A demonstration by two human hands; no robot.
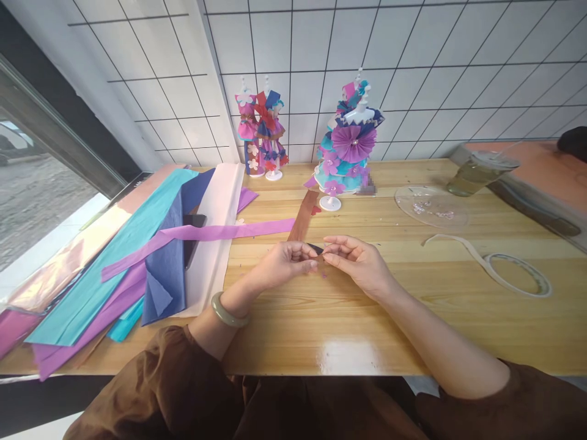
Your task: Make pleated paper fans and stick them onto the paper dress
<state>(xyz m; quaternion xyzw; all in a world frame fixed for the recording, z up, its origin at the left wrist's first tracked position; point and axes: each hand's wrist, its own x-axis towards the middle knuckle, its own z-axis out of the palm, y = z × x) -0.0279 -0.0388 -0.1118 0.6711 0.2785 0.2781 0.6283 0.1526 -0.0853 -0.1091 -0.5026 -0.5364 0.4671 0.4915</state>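
Note:
My left hand, with a pale bangle on its wrist, pinches one end of a small dark folded piece. Thumb and fingers of my right hand are closed at its other end. Fingers cover most of the piece, so I cannot tell its material. Just beyond my left hand lies a brown paper strip. A long purple crepe paper strip reaches from the left pile towards it. Tiny scraps lie on the wood below my fingertips.
Coloured paper sheets cover the left, with a phone partly under the purple strip. Miniature dress forms in paper dresses stand by the tiled wall. Rightward are a clear plate with small pieces, a tape roll and a drink cup.

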